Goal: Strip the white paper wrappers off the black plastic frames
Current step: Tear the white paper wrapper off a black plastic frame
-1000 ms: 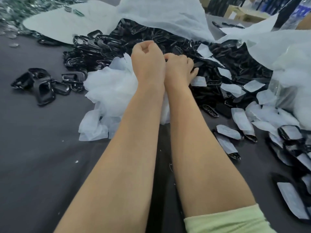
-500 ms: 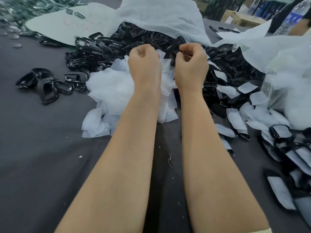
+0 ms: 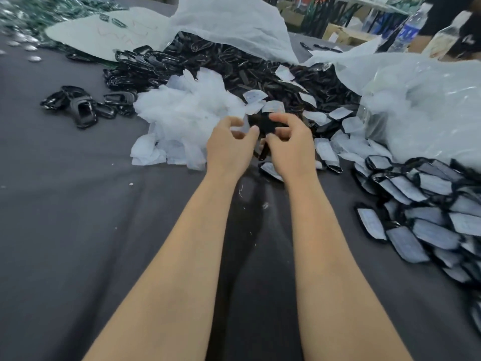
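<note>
My left hand [image 3: 230, 147] pinches a white paper wrapper [image 3: 243, 126] between thumb and fingers. Close beside it, my right hand [image 3: 290, 144] grips a black plastic frame [image 3: 263, 125], partly hidden by the fingers. Both hands hover over the dark cloth in front of a heap of loose white wrappers [image 3: 187, 110]. Behind lies a large pile of bare black frames [image 3: 234, 63]. Several frames still in wrappers [image 3: 426, 204] are stacked at the right.
A few bare black frames [image 3: 83, 105] lie apart at the left. Big white plastic sheets [image 3: 234, 19] and a bag [image 3: 429, 100] border the back and right. A water bottle [image 3: 410, 29] stands at the far right. Dark cloth [image 3: 78, 230] covers the near table.
Both hands have drawn back toward me from the pile and moved lower. The fists have loosened; the left now pinches a wrapper and the right holds a frame.
</note>
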Available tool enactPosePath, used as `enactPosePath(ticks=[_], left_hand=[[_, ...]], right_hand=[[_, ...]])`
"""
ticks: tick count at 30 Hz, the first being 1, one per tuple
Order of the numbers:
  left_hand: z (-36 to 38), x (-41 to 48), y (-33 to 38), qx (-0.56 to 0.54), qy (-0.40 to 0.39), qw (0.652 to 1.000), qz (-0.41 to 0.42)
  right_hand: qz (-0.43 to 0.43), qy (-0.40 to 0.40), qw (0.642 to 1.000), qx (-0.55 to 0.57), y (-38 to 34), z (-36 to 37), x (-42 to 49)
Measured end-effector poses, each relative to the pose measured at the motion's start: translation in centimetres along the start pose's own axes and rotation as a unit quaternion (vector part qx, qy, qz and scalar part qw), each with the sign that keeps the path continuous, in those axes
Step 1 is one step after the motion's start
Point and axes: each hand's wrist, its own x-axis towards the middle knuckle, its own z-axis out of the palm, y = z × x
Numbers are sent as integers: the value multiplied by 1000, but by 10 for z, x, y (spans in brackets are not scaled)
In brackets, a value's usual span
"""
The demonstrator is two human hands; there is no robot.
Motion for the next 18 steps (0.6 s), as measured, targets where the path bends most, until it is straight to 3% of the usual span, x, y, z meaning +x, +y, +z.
enactPosePath(ticks=[8,12,18], left_hand=[[-5,-12,-15,81,-26,994,61],[-7,-10,-16,-110,39,993,-32],[-1,-2,-9,-222,69,971,-53]], right_hand=[[-23,-10,1000,5,7,2,-14],[-7,85,987,-133,13,-4,-8],[-1,-24,956,-292,7,12,15]])
